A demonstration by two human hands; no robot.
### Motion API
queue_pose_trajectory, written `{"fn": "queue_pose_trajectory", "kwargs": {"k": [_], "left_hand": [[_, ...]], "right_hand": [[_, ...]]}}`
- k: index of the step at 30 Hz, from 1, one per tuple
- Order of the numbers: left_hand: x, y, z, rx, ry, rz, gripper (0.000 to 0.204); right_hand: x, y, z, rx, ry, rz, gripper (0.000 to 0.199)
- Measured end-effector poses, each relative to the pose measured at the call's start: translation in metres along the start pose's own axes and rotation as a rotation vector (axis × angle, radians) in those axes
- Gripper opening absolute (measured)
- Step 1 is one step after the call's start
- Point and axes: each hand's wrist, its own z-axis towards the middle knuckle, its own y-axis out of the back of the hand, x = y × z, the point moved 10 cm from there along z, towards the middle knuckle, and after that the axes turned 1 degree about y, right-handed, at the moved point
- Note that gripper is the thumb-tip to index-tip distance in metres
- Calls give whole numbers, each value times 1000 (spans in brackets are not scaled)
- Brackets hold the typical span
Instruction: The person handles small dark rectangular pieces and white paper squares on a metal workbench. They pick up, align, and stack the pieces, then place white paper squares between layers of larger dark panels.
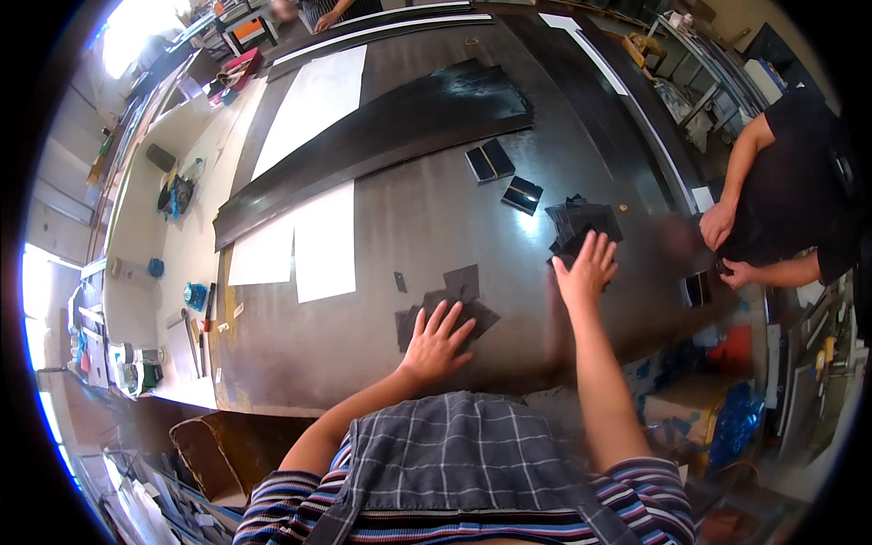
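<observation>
My left hand (438,343) lies flat with fingers spread on a loose pile of thin dark square pieces (461,282). A small dark piece (400,282) lies apart, just beyond that pile. Out to the right, my right hand (588,269) rests with spread fingers on the near side of a fanned heap of black pieces (581,218). Neither hand is closed around anything. Beyond the right heap sit two banded black bundles (490,161), each with a thin light band across it. My palms hide part of both piles.
Long black strips (363,168) cross the table (381,245) over white sheets (327,250). At the right edge, a co-worker's hands (722,241) work near another black bundle (697,289). Another person stands at the far edge. Tools and a blue tape roll (194,295) lie left.
</observation>
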Motion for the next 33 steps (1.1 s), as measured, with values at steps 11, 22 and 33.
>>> {"fn": "queue_pose_trajectory", "kwargs": {"k": [11,22,33], "left_hand": [[62,3,-71,14,271,-66,72],[56,22,-32,-31,246,-247,81],[86,33,-57,-107,414,-246,85]], "right_hand": [[88,-102,122,325,106,157,78],[144,-94,184,328,137,292,96],[128,-94,195,331,45,201,82]]}}
